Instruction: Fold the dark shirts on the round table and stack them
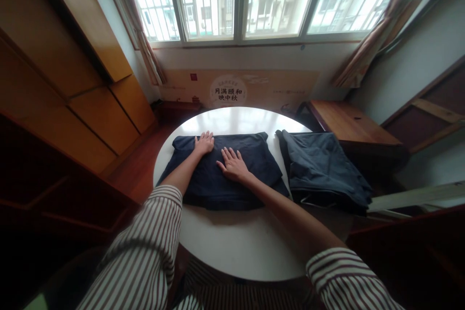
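A dark navy garment [225, 189], folded into a wide shape, lies flat across the middle of the round white table [240, 242]. My left hand [205, 143] rests palm down near its far edge, left of centre, with the fingers stretched out. Closer to the garment's middle, my right hand [233, 164] presses flat with its fingers spread. Neither hand grips the cloth. Which kind of garment it is, I cannot tell.
To the right, a stack of folded grey-blue clothes [319, 160] reaches past the table's edge. A wooden desk [356, 121] stands behind it. Yellow-brown cabinets [105, 116] line the left side, and a barred window [240, 0] is ahead.
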